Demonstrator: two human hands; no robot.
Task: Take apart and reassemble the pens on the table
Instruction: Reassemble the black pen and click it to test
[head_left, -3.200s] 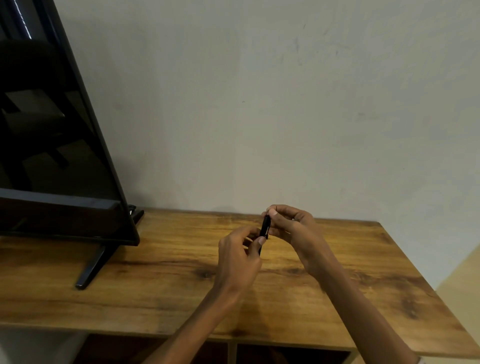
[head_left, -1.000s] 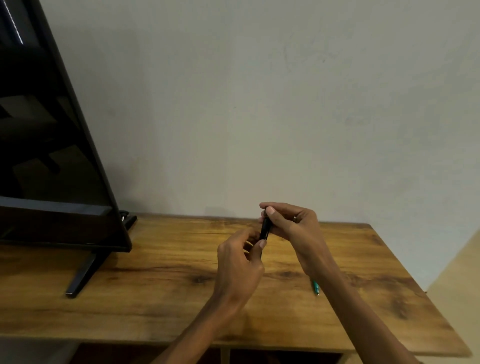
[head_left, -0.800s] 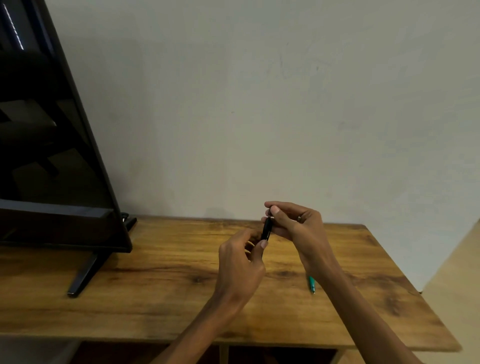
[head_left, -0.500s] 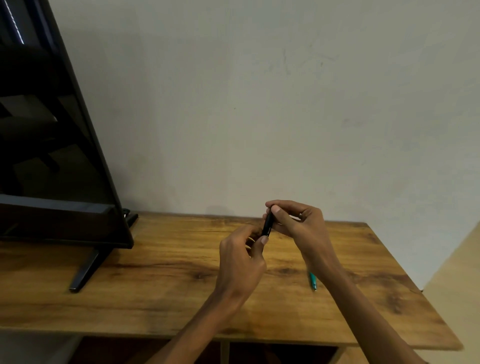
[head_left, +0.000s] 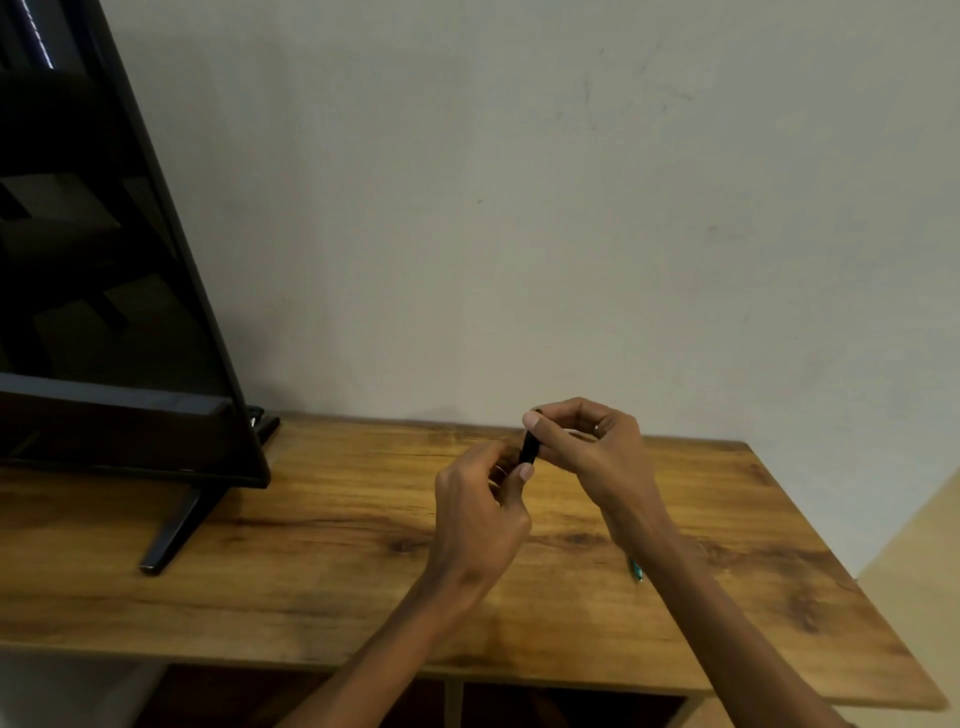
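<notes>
A short black pen stands nearly upright above the wooden table, held between both hands. My right hand pinches its upper end with thumb and fingers. My left hand pinches its lower end, with the thumb tip against the barrel. Most of the pen is hidden by fingers. A teal pen lies on the table, only its tip showing beside my right forearm.
A large black flat screen on a slanted stand foot fills the left side of the table. A plain wall rises behind. The table's right edge drops off to a pale floor.
Both hands stay in nearly the same place, working the black pen. The view shifted slightly, and the teal pen's tip came into sight by my right forearm.
</notes>
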